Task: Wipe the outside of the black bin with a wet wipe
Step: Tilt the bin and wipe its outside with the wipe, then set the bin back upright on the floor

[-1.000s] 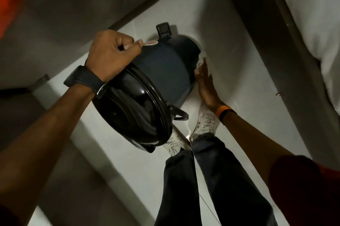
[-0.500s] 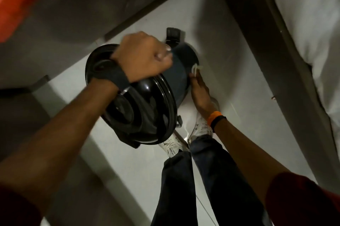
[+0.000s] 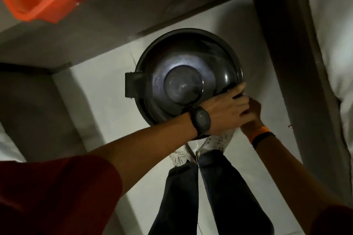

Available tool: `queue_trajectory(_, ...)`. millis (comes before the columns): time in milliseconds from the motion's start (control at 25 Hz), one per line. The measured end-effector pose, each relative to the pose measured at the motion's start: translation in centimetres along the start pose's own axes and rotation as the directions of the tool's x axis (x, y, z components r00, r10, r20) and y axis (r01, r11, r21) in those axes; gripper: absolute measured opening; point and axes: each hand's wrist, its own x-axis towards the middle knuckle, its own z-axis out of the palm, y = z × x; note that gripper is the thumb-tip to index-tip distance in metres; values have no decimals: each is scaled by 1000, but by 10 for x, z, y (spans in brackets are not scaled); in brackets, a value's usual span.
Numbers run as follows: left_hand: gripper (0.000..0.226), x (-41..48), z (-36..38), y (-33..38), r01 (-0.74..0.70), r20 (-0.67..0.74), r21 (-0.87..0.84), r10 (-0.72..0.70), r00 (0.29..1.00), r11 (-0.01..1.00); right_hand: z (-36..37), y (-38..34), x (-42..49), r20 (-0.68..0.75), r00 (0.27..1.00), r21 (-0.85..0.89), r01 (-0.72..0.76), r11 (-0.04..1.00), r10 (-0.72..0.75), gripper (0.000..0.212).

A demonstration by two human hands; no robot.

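Seemingly we are mid-wipe. From the head camera, the black bin [image 3: 188, 79] stands upright on the pale floor [image 3: 107, 74] just ahead of our shoes [image 3: 215, 142], lid shut and glossy, with faint smears on its dome. Our left hand [image 3: 227, 112] curls over the near right rim, gripping it. Our right hand [image 3: 252, 114] sits half-hidden behind it against the bin's side; we cannot tell its grip, nor see the wipe. How much of the wall is cleaned stays hidden.
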Motion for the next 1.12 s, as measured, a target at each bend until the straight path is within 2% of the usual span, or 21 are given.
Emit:
queue_trajectory(80, 60, -16, 12, 15, 161, -11, -29, -161, 987, 987, -10, -25, 16, -95, 994, 255, -24, 967, 50, 28)
queue_trajectory(160, 94, -37, 23, 30, 382, 3, -52, -382, 924, 923, -7, -57, 27, -80, 995, 420, -23, 907, 62, 17)
queue_trajectory(240, 116, -58, 28, 39, 640, -7, -176, -651, 759, 748, 9, -79, 31, -22, 999, 418, 39, 908, -33, 16)
queue_trajectory(280, 122, -67, 29, 40, 721, 15, -221, -737, 675, 656, 18, -88, 30, 6, 997, 414, 65, 908, -74, 16)
queue_trajectory(320, 128, -76, 29, 40, 769, 49, -229, -782, 622, 597, 28, -95, 26, 16, 995, 403, 84, 911, -99, 14)
queue_trajectory(360, 133, -86, 29, 40, 783, 77, -213, -789, 610, 585, 38, -99, 21, 34, 993, 387, 94, 917, -116, 12)
queue_trajectory(400, 136, -95, 30, 38, 763, 87, -192, -764, 639, 617, 46, -100, 14, 27, 992, 361, 106, 927, -124, 10)
queue_trajectory(480, 138, -112, 32, 30, 653, 76, -161, -650, 756, 740, 54, -89, -2, -38, 995, 353, 102, 930, -94, 9)
queue_trajectory(600, 127, -141, 38, 14, 438, 44, -130, -437, 899, 889, 47, -59, -28, -85, 996, 462, 8, 887, 36, 9)
queue_trajectory(640, 124, -146, 41, 9, 382, 27, -120, -382, 924, 916, 41, -49, -32, -86, 994, 492, -10, 871, 60, 19)
queue_trajectory(720, 121, -153, 45, 2, 307, -5, -108, -310, 951, 945, 33, -40, -41, -100, 992, 515, -16, 857, 78, 37)
queue_trajectory(760, 119, -154, 45, 0, 286, -22, -111, -290, 957, 952, 31, -40, -46, -125, 990, 508, 2, 862, 71, 39)
queue_trajectory(840, 121, -158, 42, -1, 261, -16, -107, -264, 964, 959, 29, -41, -53, -202, 977, 476, 34, 879, 71, 29)
queue_trajectory(920, 128, -163, 37, 4, 295, 7, -127, -297, 955, 947, 24, -37, -57, -263, 959, 419, 12, 908, 109, 11)
queue_trajectory(1000, 120, -176, 25, 13, 430, -20, -240, -447, 894, 870, 16, -23, -59, -281, 953, 343, -8, 939, 111, 19)
queue_trajectory(1040, 107, -185, 17, 17, 528, -56, -349, -579, 813, 775, 13, -16, -62, -278, 956, 286, -8, 958, 91, 17)
queue_trajectory(1120, 83, -211, 3, 21, 663, -70, -583, -842, 534, 469, 9, -1, -67, -301, 953, 153, 6, 988, 41, 21)
